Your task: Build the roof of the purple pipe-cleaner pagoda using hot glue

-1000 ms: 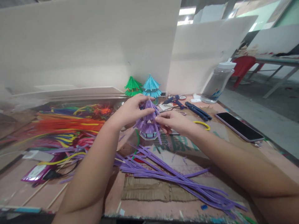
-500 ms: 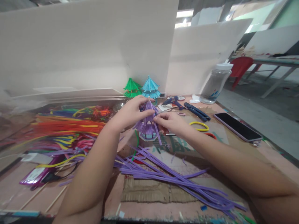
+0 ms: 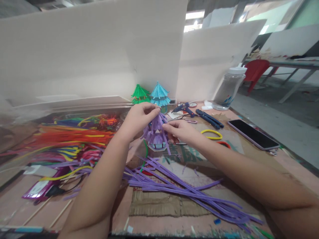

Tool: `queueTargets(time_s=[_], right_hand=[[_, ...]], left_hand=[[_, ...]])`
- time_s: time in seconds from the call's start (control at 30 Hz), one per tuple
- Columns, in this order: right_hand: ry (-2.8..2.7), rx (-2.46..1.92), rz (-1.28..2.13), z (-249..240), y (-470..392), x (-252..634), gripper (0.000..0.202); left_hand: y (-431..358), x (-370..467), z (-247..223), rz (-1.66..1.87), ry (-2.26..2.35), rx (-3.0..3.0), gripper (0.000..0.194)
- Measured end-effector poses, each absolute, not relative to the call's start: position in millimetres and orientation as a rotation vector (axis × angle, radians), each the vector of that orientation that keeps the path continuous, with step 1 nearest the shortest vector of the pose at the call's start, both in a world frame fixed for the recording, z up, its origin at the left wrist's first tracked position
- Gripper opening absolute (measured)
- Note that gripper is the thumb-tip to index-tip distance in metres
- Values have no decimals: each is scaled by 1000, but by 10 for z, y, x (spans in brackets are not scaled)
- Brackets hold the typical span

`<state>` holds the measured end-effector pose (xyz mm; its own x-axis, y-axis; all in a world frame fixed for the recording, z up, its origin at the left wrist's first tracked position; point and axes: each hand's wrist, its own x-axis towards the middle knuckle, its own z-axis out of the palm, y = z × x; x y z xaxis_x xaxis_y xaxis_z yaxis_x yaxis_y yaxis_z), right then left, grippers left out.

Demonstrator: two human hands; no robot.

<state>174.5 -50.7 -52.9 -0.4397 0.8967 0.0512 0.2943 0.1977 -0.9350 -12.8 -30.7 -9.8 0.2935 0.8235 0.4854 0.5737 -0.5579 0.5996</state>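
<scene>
A small purple pagoda model [image 3: 156, 136], its tiered roofs made of pipe cleaners, stands upright on the cardboard in front of me. My left hand [image 3: 142, 118] pinches the peak of its top roof between thumb and fingers. At the model's right side, my right hand [image 3: 178, 130] is closed on a purple pipe cleaner [image 3: 167, 146] whose end hangs down past the lower roof. Loose purple pipe cleaners [image 3: 184, 189] lie in a bundle nearer to me. Behind the model stand a green pagoda model [image 3: 140, 93] and a blue one [image 3: 159, 93].
A glue gun [image 3: 184, 108], dark blue pliers [image 3: 209, 119], yellow-handled scissors [image 3: 211, 134] and a phone [image 3: 253, 134] lie at the right, with a water bottle [image 3: 229, 89] behind. Coloured pipe cleaners [image 3: 74, 136] cover the left. A white board [image 3: 87, 49] closes off the back.
My left hand's thumb has moved up from the side of the top roof to its peak, closing into a pinch. My right hand stays nearly where it was.
</scene>
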Motion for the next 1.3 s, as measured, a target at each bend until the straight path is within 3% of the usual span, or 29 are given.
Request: queueTargets(time_s=[0.27,0.8,1.3], right_hand=[[-1913,-1123,1324,-572,-471,1774,25],[-1943,-1086,1289,-612,-473,1773,31],[-1961,-1071,1286,-629,-450,1772,29]], left_hand=[[-266,-157,-122,1151,1241,2249,33],[-172,-260,-133,1105,1059,2110,39],[-92,-331,-179,1030,920,2186,30]])
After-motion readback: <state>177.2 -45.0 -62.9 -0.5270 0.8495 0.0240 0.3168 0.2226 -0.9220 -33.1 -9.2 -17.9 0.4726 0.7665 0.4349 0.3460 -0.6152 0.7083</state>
